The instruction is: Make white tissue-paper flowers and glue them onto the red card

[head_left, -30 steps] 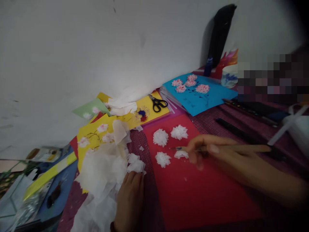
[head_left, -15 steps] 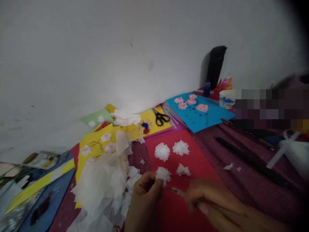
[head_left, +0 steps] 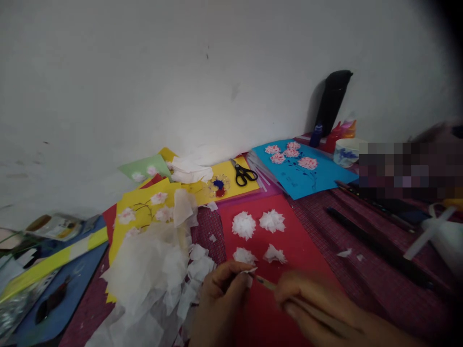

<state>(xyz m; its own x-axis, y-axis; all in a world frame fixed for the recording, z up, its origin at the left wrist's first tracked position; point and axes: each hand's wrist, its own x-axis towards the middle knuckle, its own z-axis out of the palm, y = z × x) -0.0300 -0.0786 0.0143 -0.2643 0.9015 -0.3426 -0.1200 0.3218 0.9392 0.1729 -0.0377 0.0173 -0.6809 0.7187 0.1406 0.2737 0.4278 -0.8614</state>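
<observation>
My left hand is closed, pinching a small piece of white tissue paper between thumb and forefinger. My right hand wraps round a thin wooden stick with a dark mark near its tip; the tip points at the tissue paper piece. Whether it touches cannot be made out. Both hands are over a sheet of red paper. On it sit several ruffled white paper flowers, the lower left one partly behind my left fingers.
Left of the red sheet lies a heap of white tissue paper over yellow paper. Black-handled scissors and a paint palette lie behind. A blue sheet with pink flowers, a bowl and a dark pen-like rod are rightward.
The left fingers now hold a small tissue paper piece just in front of the lower left flower, which they were touching before. The view has shifted slightly.
</observation>
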